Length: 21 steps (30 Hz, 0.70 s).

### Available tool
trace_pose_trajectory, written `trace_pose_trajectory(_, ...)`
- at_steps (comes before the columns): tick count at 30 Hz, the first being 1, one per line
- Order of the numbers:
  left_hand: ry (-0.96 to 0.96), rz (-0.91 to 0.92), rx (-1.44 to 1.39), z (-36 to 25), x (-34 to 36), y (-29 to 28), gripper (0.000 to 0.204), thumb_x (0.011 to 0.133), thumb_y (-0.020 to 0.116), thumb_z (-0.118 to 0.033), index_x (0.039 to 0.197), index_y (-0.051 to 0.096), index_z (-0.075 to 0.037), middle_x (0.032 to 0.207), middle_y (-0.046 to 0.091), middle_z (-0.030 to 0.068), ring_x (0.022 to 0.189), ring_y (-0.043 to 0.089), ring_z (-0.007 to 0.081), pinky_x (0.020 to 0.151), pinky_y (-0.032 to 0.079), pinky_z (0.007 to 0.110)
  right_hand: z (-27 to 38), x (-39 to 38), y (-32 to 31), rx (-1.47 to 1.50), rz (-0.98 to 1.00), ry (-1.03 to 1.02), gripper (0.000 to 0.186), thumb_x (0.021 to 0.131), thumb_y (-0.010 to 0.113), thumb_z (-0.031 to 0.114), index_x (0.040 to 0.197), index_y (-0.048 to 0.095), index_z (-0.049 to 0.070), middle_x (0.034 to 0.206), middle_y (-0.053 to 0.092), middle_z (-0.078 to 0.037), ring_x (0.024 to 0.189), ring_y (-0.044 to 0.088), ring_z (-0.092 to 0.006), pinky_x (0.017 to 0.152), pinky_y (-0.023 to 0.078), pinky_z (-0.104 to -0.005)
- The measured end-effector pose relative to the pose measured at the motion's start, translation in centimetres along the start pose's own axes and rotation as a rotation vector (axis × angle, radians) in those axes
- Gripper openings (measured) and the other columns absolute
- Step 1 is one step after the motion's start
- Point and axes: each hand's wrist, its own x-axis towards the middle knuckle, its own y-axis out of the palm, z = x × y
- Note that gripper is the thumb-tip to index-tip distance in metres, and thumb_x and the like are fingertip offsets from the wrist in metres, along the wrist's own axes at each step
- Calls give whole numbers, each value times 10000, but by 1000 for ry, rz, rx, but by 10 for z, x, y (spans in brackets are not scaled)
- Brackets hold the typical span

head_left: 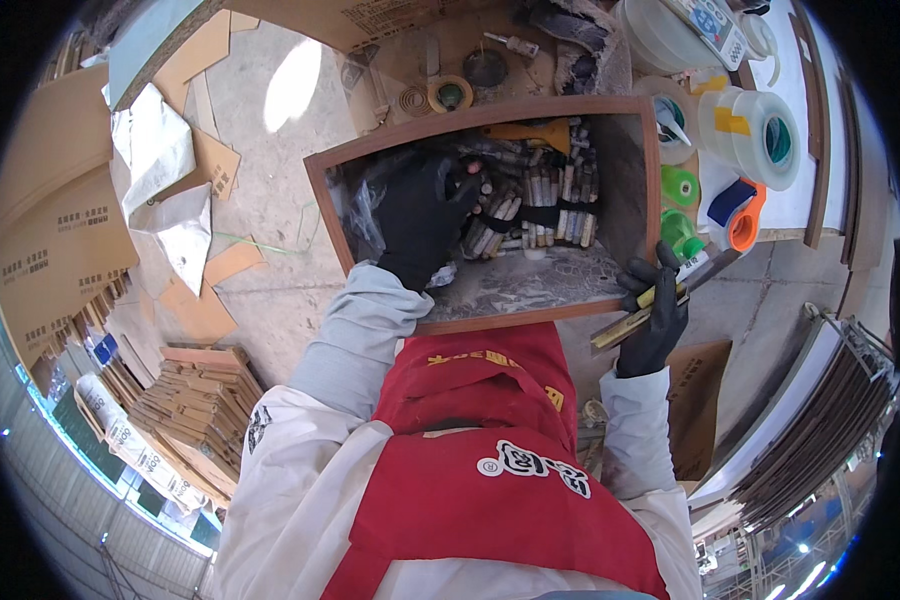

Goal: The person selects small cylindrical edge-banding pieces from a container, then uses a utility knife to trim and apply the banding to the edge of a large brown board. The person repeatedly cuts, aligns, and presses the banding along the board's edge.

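Note:
My left hand (pixel 425 205), in a black glove, reaches into a wooden-edged open box (pixel 485 325). Its fingers are curled beside bundled short sticks (pixel 550 195), some wrapped with dark bands; whatever lies in the fingers is hidden. Crumpled clear plastic (pixel 367 210) lies against that hand. Outside the box's right corner, my right hand (pixel 653 320), also black-gloved, is closed round a long, narrow flat tool (pixel 708 270) with yellow showing on it; its exact kind is unclear. A yellow scraper-like piece (pixel 535 133) lies at the box's far side.
Clear tape rolls (pixel 735 125), a green bottle (pixel 680 232) and an orange tape dispenser (pixel 745 222) stand right of the box. Behind it sit a small tape roll (pixel 450 94) and a dark round dish (pixel 485 67). Cardboard stacks (pixel 195 410) are at left, dark panels (pixel 820 420) at right.

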Motion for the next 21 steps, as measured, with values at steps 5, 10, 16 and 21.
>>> trace_pose_trajectory(5,42,-19,43,-1,1,-2,312,795,627,-384,860,618,-78,770,612,125,712,582,303,618,438,384,-2,0,0,1,0,-13,406,955,394,288,1262,466,32,907,630,-111,739,607,-120,561,427,-197)
trace_pose_trajectory(10,252,-186,193,5,5,7,285,798,619,-371,916,641,-113,820,618,106,735,581,292,643,440,400,-2,-1,0,1,-7,-25,402,957,394,280,1263,465,30,903,631,-111,735,607,-118,560,423,-195)
trace_pose_trajectory(16,310,-22,364,-2,8,-3,275,783,618,-334,996,645,-162,922,616,87,863,562,268,717,422,414,-4,0,-2,36,-21,-31,372,949,431,276,1223,498,34,885,639,-116,709,632,-145,539,462,-202)
trace_pose_trajectory(21,396,29,291,4,7,-2,235,775,607,-242,977,652,-130,971,605,98,877,562,287,731,438,407,-2,-1,0,55,-35,-5,368,947,435,276,1220,502,37,884,640,-111,710,634,-143,537,460,-206)
